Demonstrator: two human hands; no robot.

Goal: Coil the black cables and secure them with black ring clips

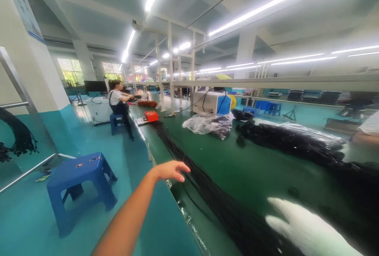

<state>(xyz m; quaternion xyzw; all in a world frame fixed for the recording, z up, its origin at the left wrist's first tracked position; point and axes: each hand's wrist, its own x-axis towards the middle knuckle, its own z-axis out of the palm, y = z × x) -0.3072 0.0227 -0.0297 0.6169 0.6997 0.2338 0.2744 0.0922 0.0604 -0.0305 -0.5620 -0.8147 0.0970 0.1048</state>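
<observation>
Head cam: black cables (213, 194) run diag. from near ctr. to btm right. L hand (170, 170), half-open, empty, is by their left edge; R hand (308, 224), btm right, blurred, looks open w/ nothing visible in it.

- Black cables (207, 189) beside the left hand (173, 170)
- Green tabletop (233, 173) right of it
- Orange-red box (151, 116) ahead of it
- Blue stool (66, 171) left of it

cables (207, 187): matt | stool (85, 166): smooth plastic | bag (198, 125): glossy plastic
</observation>
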